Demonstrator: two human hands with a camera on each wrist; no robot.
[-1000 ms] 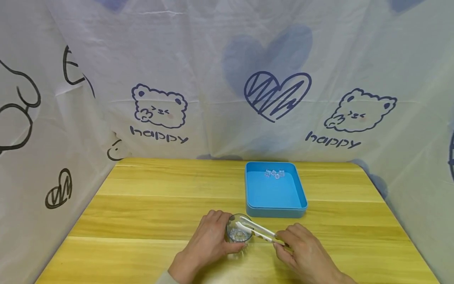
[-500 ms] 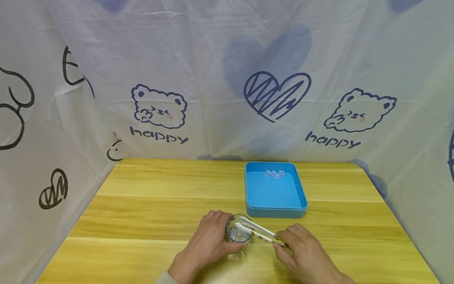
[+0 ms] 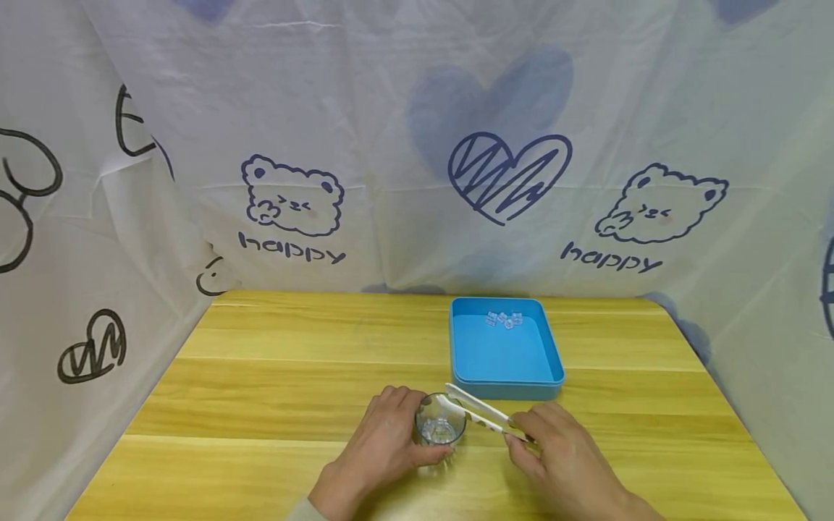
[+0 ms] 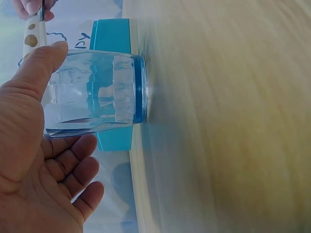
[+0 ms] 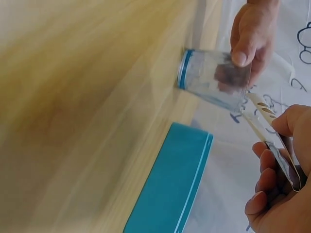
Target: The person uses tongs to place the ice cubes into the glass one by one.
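Note:
A clear drinking glass [image 3: 439, 427] stands upright on the table, with several transparent cubes in its bottom. My left hand [image 3: 384, 438] grips it from the left, thumb at the near side and fingers round the far side. In my right hand [image 3: 563, 456] I hold a pair of tongs [image 3: 485, 416] between thumb and fingers. The tongs are white with brown spots, and their arms are spread with nothing between the tips. One tip lies over the glass's rim, the other just beyond it. The right wrist view shows the tongs [image 5: 262, 119] beside the glass's mouth.
A shallow blue tray [image 3: 508, 391] sits behind the glass, a little to the right. Several clear cubes [image 3: 504, 319] lie at its far end. The wooden table [image 3: 293, 362] is enclosed by white printed cloth [image 3: 391, 145] at the back and sides.
The tongs have shifted slightly up and right, and their arms have spread wider; one tip has come out past the glass's rim. My left hand and the glass have stayed in place.

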